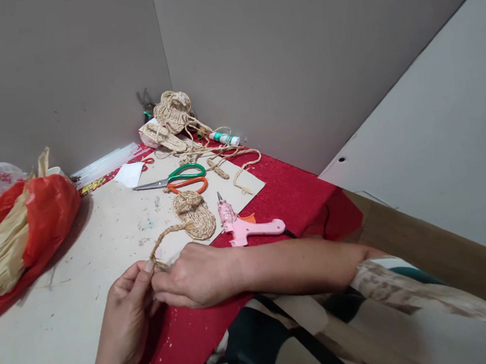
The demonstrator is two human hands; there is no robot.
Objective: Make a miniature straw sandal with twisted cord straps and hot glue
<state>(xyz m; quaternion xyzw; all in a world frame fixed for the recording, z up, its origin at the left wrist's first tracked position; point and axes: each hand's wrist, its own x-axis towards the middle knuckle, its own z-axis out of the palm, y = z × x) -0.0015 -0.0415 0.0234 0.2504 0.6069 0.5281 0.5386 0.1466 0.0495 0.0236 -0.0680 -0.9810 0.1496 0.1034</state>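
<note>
My left hand (128, 307) and my right hand (194, 277) meet at the front of the table, both pinching the near end of a braided straw cord (164, 236). The cord runs away from my fingers to a small flat woven straw piece (197, 216) lying on the pale board (101, 237). A pink glue gun (247, 225) lies just right of the woven piece, above my right forearm.
Green-handled scissors (177, 176) and orange-handled scissors (189, 185) lie beyond the woven piece. More woven straw pieces (171, 117) and loose cords sit near the back wall with a glue tube (224, 139). A red bag of straw strips (18, 234) lies left. Red cloth (300, 193) covers the table.
</note>
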